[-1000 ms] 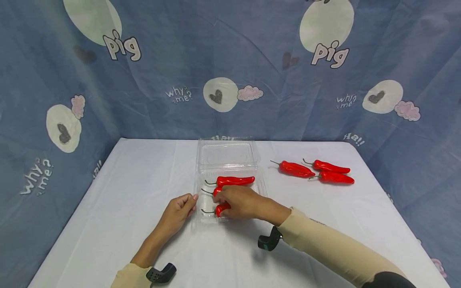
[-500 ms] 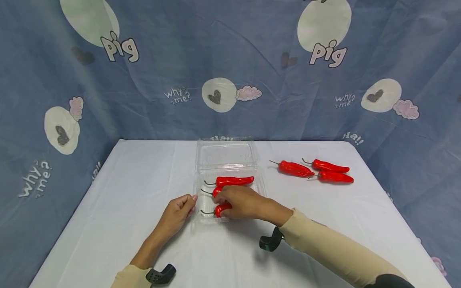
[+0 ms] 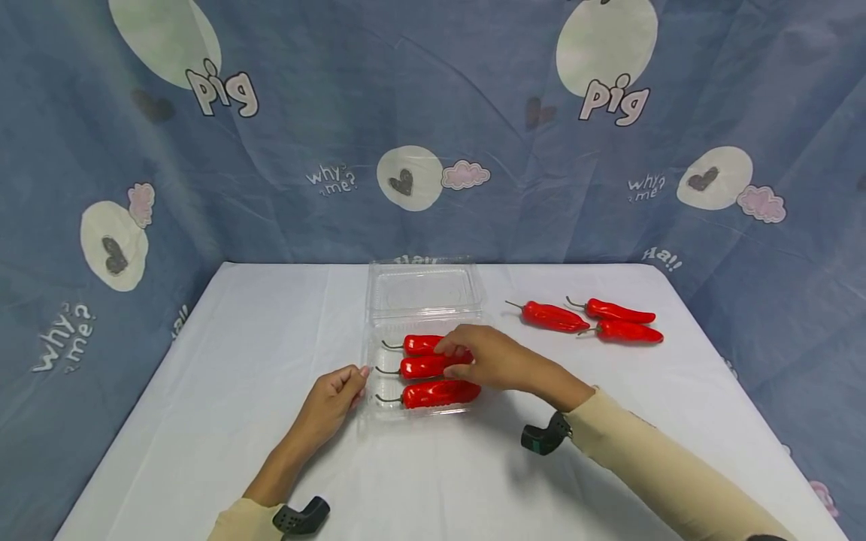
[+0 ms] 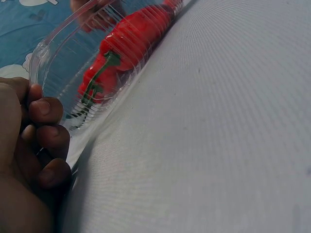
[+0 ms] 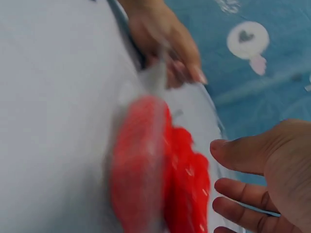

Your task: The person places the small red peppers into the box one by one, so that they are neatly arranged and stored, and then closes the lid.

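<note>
A clear plastic clamshell container (image 3: 426, 291) stands on the white table with its lid folded back. Inside, side by side with stems to the left, lie a near red chili pepper (image 3: 440, 394), a middle chili pepper (image 3: 421, 367) and a far chili pepper (image 3: 421, 345). My left hand (image 3: 330, 398) pinches the container's left rim (image 4: 38, 73) between thumb and curled fingers. Over the right ends of the middle and far peppers is my right hand (image 3: 497, 359); its relaxed, spread fingers (image 5: 243, 191) stand apart from the peppers in the right wrist view.
On the table (image 3: 284, 315) to the right of the container lie three more red peppers: one on the left (image 3: 555, 317), one at the back (image 3: 619, 310) and one in front (image 3: 629, 332). A blue printed cloth (image 3: 325, 218) hangs behind the table.
My right hand has let go of the near pepper and moved right and away from me, uncovering it in the container. My left hand stays at the rim.
</note>
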Tool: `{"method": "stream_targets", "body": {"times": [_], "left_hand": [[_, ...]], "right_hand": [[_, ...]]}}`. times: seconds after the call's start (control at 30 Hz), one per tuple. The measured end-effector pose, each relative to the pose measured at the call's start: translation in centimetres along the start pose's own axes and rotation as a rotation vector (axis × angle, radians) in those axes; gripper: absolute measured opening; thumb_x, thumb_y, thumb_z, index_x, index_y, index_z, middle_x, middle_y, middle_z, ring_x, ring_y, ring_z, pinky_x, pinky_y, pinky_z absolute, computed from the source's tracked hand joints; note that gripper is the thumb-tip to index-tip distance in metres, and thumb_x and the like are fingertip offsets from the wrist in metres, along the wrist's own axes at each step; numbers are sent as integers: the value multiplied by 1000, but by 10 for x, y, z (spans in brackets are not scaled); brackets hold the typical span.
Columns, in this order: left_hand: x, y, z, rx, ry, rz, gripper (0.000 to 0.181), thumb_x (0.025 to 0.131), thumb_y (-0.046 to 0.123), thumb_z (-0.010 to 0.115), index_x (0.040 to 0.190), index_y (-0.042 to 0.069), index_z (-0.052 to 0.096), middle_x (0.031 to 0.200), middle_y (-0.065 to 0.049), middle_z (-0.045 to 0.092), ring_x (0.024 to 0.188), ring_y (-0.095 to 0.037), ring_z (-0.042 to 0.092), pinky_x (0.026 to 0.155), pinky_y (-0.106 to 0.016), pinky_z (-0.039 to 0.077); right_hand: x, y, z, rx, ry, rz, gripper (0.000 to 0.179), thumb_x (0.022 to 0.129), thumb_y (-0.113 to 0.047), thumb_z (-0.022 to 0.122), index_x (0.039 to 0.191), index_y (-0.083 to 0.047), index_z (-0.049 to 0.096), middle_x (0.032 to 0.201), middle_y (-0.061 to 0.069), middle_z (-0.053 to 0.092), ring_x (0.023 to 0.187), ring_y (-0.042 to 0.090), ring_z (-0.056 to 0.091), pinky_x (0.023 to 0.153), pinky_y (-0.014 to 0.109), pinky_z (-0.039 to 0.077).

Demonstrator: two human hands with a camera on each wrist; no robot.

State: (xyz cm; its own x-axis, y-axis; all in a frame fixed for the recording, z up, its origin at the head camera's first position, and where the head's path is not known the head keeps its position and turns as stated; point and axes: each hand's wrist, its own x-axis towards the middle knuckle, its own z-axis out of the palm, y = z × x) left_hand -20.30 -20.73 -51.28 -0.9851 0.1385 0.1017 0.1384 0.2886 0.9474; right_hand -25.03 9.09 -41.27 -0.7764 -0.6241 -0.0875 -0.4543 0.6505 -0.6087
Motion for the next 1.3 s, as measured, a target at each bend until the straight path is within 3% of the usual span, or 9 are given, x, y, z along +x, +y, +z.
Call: {"method": "stream_targets", "body": {"times": [0.27, 0.47, 0.7, 0.87, 1.3], "left_hand": [[0, 0, 0, 7, 2, -3, 41, 105, 30, 57, 70, 8, 53, 59, 3, 44, 55, -6, 37, 50, -25, 32], [0, 0, 0, 7, 4, 6, 41, 105, 29, 57, 70, 8, 53, 59, 3, 44, 54, -6, 37, 49, -25, 32], [0, 0, 0, -5, 4, 0, 41, 105, 29, 57, 70, 7, 53, 59, 2, 44, 54, -6, 37, 49, -24, 31], [0, 0, 0, -5, 3, -3, 42, 105, 30, 57, 70, 6, 53, 59, 1, 44, 54, -6, 37, 49, -24, 31], [0, -1, 0, -1, 7, 6, 41, 105, 28, 57, 69, 8, 53, 58, 4, 44, 54, -6, 37, 49, -25, 31]], "right_hand": [[-18, 39, -39, -42, 150, 69, 41, 89, -22, 79, 128, -16, 67, 122, 5, 67, 112, 28, 61, 96, 48, 51], [-28, 75, -60, -45, 234, 154, 42, 90, -21, 78, 130, -15, 66, 124, 9, 66, 113, 31, 62, 93, 47, 53], [-33, 119, -73, -26, 343, 130, 39, 90, -12, 76, 127, -5, 66, 122, 16, 66, 113, 36, 62, 97, 52, 48], [-34, 134, -79, -43, 340, 162, 41, 91, -13, 75, 129, -4, 64, 124, 18, 65, 116, 36, 59, 100, 53, 46], [-26, 156, -76, -19, 231, 340, 51, 92, -18, 75, 139, -8, 56, 134, 19, 57, 124, 38, 52, 98, 52, 49]]}}
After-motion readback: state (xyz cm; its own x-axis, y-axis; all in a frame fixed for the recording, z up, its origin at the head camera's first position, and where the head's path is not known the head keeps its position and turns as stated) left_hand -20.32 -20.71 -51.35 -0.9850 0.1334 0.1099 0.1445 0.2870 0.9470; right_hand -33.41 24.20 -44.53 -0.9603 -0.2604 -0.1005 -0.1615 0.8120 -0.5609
